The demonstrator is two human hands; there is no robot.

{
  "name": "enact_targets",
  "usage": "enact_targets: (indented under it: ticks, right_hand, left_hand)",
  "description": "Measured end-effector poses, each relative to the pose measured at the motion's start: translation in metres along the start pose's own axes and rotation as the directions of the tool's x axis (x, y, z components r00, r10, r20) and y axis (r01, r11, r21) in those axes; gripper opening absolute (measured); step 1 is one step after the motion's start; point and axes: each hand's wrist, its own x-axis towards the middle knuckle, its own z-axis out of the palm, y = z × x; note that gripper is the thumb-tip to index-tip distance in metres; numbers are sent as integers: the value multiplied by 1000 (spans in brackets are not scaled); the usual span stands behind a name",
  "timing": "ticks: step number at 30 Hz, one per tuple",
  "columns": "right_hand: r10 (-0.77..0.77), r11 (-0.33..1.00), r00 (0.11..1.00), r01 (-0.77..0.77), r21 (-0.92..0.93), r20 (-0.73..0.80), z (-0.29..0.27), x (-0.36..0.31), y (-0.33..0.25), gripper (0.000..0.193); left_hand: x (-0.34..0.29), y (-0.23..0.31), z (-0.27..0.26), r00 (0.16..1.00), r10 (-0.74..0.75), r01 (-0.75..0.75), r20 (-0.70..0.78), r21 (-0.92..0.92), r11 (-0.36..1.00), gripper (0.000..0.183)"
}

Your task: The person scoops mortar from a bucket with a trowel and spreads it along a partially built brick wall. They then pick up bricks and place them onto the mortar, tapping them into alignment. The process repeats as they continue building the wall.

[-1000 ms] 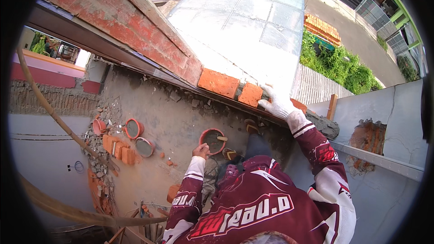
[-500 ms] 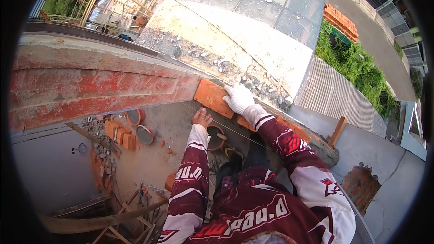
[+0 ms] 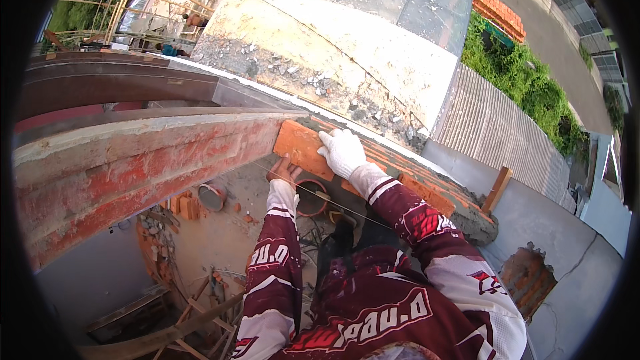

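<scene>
An orange brick (image 3: 301, 147) lies at the far end of the brick wall, its end close to the red-stained concrete beam. My right hand (image 3: 343, 152), in a white knitted glove, is closed on the brick's right part, fingers over its top. My bare left hand (image 3: 284, 171) has its fingers pressed at the brick's near lower edge; their tips are partly hidden. A thin string (image 3: 333, 204) runs along the wall's near side, passing close to my left hand. More bricks (image 3: 427, 192) with grey mortar (image 3: 479, 225) lie under and beside my right forearm.
Below stand a bucket (image 3: 312, 198), another mortar bucket (image 3: 213, 197), stacked bricks (image 3: 183, 206) and rubble. The concrete beam (image 3: 153, 160) blocks the left. Beyond the wall is a rubble-strewn ledge (image 3: 287, 70); a wooden stake (image 3: 497, 190) rises at the wall's right end.
My view has shifted, showing more of the beam's top and the wall's mortared courses. Both hands remain at the brick; the left now touches its near edge more closely.
</scene>
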Motion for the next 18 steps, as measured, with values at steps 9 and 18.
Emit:
enact_targets:
  ticks: [9, 18]
  right_hand:
    - [-11, 1000, 998, 10, -6, -56, 10, -1, 2, 44]
    - [21, 1000, 998, -22, -14, -63, 13, -4, 0, 44]
  left_hand:
    - [-5, 0, 2, 1000, 24, -24, 13, 53, 998, 46]
    - [-7, 3, 3, 999, 17, -18, 28, 60, 998, 44]
